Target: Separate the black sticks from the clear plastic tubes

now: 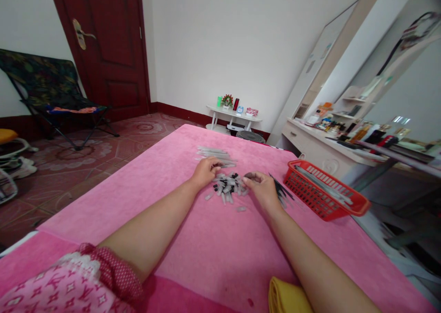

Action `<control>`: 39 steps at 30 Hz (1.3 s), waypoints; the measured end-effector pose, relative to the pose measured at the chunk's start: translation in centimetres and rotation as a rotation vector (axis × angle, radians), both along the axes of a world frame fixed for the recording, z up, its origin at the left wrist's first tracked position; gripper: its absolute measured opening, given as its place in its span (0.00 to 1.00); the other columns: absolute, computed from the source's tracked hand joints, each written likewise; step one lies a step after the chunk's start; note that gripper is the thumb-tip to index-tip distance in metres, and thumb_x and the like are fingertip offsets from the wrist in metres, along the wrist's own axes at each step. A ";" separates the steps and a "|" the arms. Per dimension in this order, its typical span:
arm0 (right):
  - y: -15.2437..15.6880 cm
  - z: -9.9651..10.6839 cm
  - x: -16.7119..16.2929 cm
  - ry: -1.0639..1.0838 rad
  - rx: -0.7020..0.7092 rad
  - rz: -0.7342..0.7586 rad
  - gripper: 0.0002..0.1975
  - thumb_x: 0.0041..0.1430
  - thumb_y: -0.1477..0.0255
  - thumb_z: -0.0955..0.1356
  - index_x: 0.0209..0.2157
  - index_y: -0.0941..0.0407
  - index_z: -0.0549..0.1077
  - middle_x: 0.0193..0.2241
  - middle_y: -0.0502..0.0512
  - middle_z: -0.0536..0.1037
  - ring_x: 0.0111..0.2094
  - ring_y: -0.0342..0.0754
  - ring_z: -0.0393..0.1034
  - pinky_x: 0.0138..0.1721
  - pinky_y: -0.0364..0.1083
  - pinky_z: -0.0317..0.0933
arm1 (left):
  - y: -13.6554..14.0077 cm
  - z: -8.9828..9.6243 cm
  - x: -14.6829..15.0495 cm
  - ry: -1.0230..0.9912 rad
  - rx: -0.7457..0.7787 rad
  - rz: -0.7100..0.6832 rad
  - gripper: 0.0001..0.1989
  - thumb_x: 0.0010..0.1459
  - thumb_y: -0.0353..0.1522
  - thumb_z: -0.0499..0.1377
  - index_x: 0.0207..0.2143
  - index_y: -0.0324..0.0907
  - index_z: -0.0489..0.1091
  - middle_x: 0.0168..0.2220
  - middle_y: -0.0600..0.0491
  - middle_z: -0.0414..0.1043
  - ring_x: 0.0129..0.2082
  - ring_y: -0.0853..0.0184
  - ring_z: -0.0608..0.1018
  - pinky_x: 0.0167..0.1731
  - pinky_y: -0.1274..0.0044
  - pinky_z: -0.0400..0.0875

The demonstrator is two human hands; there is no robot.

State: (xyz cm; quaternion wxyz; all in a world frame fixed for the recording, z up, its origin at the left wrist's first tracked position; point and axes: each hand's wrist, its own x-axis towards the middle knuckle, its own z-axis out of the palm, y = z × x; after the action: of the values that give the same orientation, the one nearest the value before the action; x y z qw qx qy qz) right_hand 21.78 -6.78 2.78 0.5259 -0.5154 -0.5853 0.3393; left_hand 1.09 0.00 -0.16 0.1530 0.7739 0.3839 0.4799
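A small pile of pale translucent caps (pixel 228 190) mixed with short black pieces lies on the pink cloth. At the pile's left edge my left hand (pixel 206 171) has its fingers curled together, close to a row of slim grey-white sticks (pixel 213 154), perhaps pen barrels. What sits in those fingers is too small and blurred to make out. On the pile's right side my right hand (pixel 263 190) is pinched, thumb against fingers; its contents cannot be made out either. Thin dark sticks (pixel 283 192) lie just beyond the right hand, partly hidden by it.
A red plastic basket (pixel 324 194) holding long grey sticks stands on the right of the pink-covered table (pixel 193 258). Yellow cloth (pixel 287 297) lies at the near edge. A cluttered dresser (pixel 310 138) is beyond the right side; a folding chair (pixel 69 106) stands left.
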 end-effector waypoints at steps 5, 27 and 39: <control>0.7 -1.1 0.9 0.118 0.001 -0.040 0.13 0.36 0.69 0.73 0.27 0.60 0.76 0.25 0.54 0.78 0.25 0.46 0.71 0.30 0.45 0.64 | -0.5 0.4 0.1 0.103 0.037 -0.064 0.12 0.50 0.22 0.57 0.35 0.40 0.76 0.34 0.49 0.75 0.37 0.64 0.75 0.40 0.73 0.68; 0.4 -0.7 0.3 -0.247 0.172 -0.062 0.08 0.42 0.72 0.67 0.27 0.59 0.76 0.27 0.56 0.79 0.29 0.48 0.72 0.34 0.46 0.65 | -1.2 0.7 0.5 0.248 0.062 -0.132 0.13 0.50 0.22 0.56 0.35 0.42 0.76 0.33 0.49 0.74 0.37 0.64 0.73 0.39 0.74 0.67; 0.0 -0.5 0.2 -0.352 0.192 -0.104 0.09 0.44 0.73 0.66 0.29 0.59 0.76 0.28 0.56 0.79 0.29 0.47 0.72 0.34 0.46 0.65 | -1.3 0.6 0.7 0.272 0.069 -0.115 0.13 0.50 0.22 0.56 0.35 0.42 0.76 0.34 0.49 0.74 0.38 0.64 0.74 0.40 0.75 0.67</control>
State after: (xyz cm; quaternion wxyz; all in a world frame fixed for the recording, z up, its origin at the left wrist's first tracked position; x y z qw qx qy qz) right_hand 21.98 -6.75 2.28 0.4791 -0.5437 -0.6705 0.1593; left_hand 1.76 -1.28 0.44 0.0999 0.8573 0.3394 0.3739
